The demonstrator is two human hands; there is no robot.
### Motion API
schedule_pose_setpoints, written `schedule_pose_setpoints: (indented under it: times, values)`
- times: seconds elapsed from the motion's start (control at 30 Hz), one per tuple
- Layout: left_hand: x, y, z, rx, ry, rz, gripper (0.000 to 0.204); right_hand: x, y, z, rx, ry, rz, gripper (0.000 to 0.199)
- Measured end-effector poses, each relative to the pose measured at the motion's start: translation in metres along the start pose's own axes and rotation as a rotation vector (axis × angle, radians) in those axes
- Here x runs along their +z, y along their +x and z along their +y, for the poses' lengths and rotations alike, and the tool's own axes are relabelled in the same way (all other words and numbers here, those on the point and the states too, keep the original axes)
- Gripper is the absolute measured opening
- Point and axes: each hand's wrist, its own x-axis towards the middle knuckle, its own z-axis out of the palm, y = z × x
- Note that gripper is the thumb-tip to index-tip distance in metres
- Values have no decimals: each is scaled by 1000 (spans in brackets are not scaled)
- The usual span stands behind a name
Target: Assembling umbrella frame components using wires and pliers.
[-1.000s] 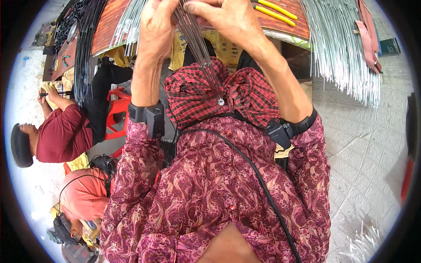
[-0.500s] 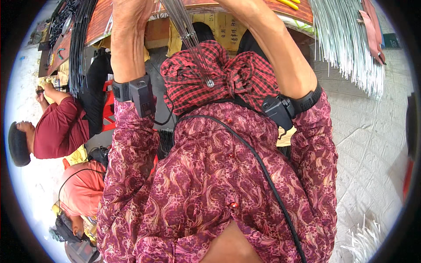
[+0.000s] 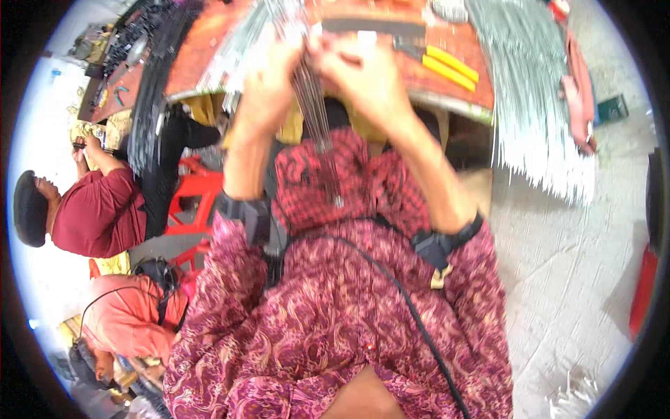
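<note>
My left hand (image 3: 269, 80) is closed round a bundle of thin metal wires (image 3: 315, 115). The bundle hangs down over my lap, its lower end in front of a red-and-black checked cloth (image 3: 300, 174). Close to its right side, my right hand (image 3: 366, 73) has thumb and fingers pinched together near the upper part of the bundle. Motion smears both hands, and whatever the right fingertips hold cannot be made out. Pliers with yellow handles (image 3: 450, 68) lie on the red-brown tabletop (image 3: 391, 52), right of my right hand.
Pale wires (image 3: 530, 98) overhang the table's right side, beside a pinkish strip (image 3: 579, 105). Dark wires (image 3: 157, 91) overhang the left. Two people sit at left, one in a maroon shirt (image 3: 101, 213) near a red stool (image 3: 192, 199), one in a coral top (image 3: 132, 314).
The view has shifted, so more of the tabletop and both hands show, with the yellow-handled pliers fully in sight. The wire bundle stays in my left hand.
</note>
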Motion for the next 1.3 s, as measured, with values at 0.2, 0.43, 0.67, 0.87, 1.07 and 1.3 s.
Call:
schedule_pose_setpoints:
  times: [0.2,0.43,0.67,0.87,1.07,1.3]
  values:
    - [8,-16,49,-146,-571,-49,34,-23,-28,-35,133,-153,-34,23]
    - [11,-17,57,-126,-582,-73,33,-35,-18,-74,-101,-178,112,19]
    - [27,-16,55,-147,-530,10,27,-29,-10,-54,-276,-258,99,23]
    - [37,-18,55,-148,-410,95,33,-29,-8,-53,-320,-269,117,17]
    - [47,-19,40,-4,-280,130,34,-28,-11,-56,-338,-313,168,10]
    - [46,-20,56,-176,-521,105,27,-36,-16,-46,233,541,-40,19]
